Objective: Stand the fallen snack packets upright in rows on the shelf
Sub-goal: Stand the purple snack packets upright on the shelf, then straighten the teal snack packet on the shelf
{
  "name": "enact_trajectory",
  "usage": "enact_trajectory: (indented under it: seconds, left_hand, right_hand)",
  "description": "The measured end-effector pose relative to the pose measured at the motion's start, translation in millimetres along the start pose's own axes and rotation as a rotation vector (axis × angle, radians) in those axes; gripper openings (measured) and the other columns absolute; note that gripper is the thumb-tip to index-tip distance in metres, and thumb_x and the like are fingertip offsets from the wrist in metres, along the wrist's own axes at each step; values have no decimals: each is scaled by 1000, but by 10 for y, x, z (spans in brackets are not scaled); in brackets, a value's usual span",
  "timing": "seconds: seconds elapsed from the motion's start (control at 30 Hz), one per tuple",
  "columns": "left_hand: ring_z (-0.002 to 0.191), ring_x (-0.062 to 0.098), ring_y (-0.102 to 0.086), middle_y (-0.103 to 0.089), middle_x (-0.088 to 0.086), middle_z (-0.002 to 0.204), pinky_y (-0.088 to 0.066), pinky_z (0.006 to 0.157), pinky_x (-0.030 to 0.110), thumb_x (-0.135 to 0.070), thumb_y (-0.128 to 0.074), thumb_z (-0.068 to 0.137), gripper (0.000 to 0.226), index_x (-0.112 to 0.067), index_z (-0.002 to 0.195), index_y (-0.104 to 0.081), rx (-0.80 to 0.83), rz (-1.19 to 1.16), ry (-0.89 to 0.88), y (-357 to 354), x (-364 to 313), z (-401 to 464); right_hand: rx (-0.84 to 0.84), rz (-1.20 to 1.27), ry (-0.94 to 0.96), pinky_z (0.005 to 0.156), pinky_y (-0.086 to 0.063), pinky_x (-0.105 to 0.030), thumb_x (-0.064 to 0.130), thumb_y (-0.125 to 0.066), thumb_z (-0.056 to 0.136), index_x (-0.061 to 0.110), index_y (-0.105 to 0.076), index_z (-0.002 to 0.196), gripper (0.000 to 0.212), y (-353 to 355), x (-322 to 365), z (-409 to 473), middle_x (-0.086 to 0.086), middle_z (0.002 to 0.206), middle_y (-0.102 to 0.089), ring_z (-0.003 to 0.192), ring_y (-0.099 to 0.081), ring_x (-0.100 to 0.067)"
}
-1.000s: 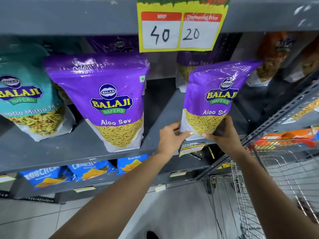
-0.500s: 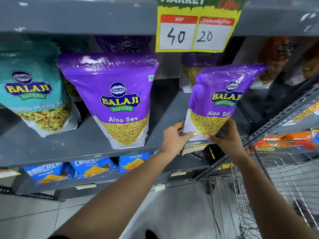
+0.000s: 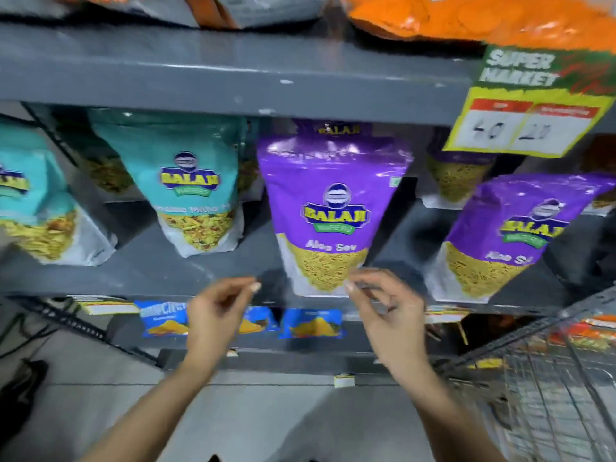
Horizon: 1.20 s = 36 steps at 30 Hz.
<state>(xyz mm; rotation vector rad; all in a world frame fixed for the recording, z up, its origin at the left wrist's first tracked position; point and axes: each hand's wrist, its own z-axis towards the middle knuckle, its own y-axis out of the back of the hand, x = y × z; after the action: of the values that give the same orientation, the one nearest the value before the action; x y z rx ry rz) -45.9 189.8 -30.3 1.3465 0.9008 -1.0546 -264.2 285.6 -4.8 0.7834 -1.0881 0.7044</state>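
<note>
Two purple Aloo Sev packets stand upright on the grey shelf [image 3: 160, 271]: one in the middle [image 3: 333, 208] and one at the right [image 3: 513, 235]. Left of them stand two teal Balaji packets [image 3: 190, 181] [image 3: 30, 201]. More purple packets [image 3: 456, 175] sit behind. My left hand [image 3: 216, 311] hovers below the shelf edge, left of the middle purple packet, fingers loosely curled and empty. My right hand [image 3: 386, 305] is just below that packet's bottom right corner, fingertips close to it, holding nothing. The picture is blurred.
A yellow price tag [image 3: 530, 125] hangs from the shelf above at the right. Orange packets [image 3: 466, 18] lie on the top shelf. Blue packets [image 3: 310, 323] stand on the lower shelf. A wire trolley [image 3: 550, 378] is at the lower right.
Both hands let go of the right purple packet, which now stands on the shelf. They moved left to the middle purple packet, and my view swung left and upward.
</note>
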Motion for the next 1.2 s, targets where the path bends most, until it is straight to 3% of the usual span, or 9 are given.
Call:
enact_trajectory:
  seconds: [0.13, 0.23, 0.4, 0.47, 0.63, 0.73, 0.83, 1.0, 1.2]
  left_hand:
    - [82, 4, -70, -75, -16, 82, -48, 72, 5, -17, -71, 87, 7, -21, 93, -74, -177, 70, 62, 598, 211, 437]
    - [101, 23, -70, -74, 10, 108, -53, 85, 30, -36, -72, 86, 49, -11, 127, -64, -181, 194, 170, 964, 434, 845]
    - [132, 26, -52, -47, 9, 149, -43, 107, 40, -33, -79, 78, 91, -7, 151, -32, 10, 115, 173, 1012, 400, 1388]
    - [130, 21, -54, -52, 6, 147, -45, 108, 40, -39, -82, 74, 91, -10, 148, -39, 124, 36, 153, 1019, 380, 1573]
    - [100, 8, -71, -75, -7, 109, -56, 94, 44, -42, -82, 71, 49, -21, 112, -68, 236, 4, 80, 1033, 595, 1680]
    - [100, 8, -71, -76, -8, 106, -57, 93, 42, -43, -81, 71, 45, -23, 109, -70, 302, -37, 47, 1095, 639, 1549]
    - [101, 9, -71, -77, -7, 107, -56, 94, 40, -51, -79, 66, 56, -22, 114, -70, 356, -43, 37, 1176, 670, 1451]
    - [99, 5, -72, -77, -9, 108, -57, 93, 38, -45, -79, 71, 55, -23, 120, -69, 405, -39, 17, 1263, 661, 1365]
    - [98, 4, -71, -76, -12, 106, -58, 92, 35, -40, -79, 75, 47, -24, 119, -69, 414, -50, 6, 1348, 686, 1308]
  right_hand:
    - [132, -114, 34, 71, -56, -27, 20, -74, 80, 19, -77, 79, 3, -743, 92, 120, 13, 81, -75, 76, -70, -7]
    - [222, -156, -57, 74, -59, -39, 23, -76, 77, 17, -78, 90, 15, -1497, 67, 200, 3, 85, -79, 74, -72, -10]
    - [222, -189, -210, 97, -51, -41, 29, -89, 54, 16, -39, 145, 104, -2174, -169, 780, -6, 131, -64, 114, -61, -19]
    - [269, -141, -315, 106, -45, -43, 45, -87, 40, 16, -30, 147, 125, -2283, -323, 1015, -6, 143, -54, 129, -51, -20]
    - [233, -188, -339, 97, -52, -42, 35, -93, 49, 12, -38, 128, 99, -2276, -495, 1037, 6, 122, -60, 110, -60, -14]
    - [184, -180, -283, 85, -53, -31, 30, -91, 57, 26, -38, 114, 78, -2235, -408, 760, 23, 107, -57, 100, -60, -9]
    - [136, -183, -247, 79, -50, -15, 31, -91, 59, 25, -40, 114, 75, -2217, -322, 488, 17, 106, -61, 100, -62, -10]
    - [71, -255, -237, 85, -55, -37, 58, -84, 52, 26, -44, 115, 80, -2188, -222, 232, 3, 114, -66, 105, -64, -16]
    - [61, -281, -263, 84, -51, -29, 38, -89, 60, 27, -45, 114, 70, -2227, -119, 151, 9, 111, -65, 105, -61, -12]
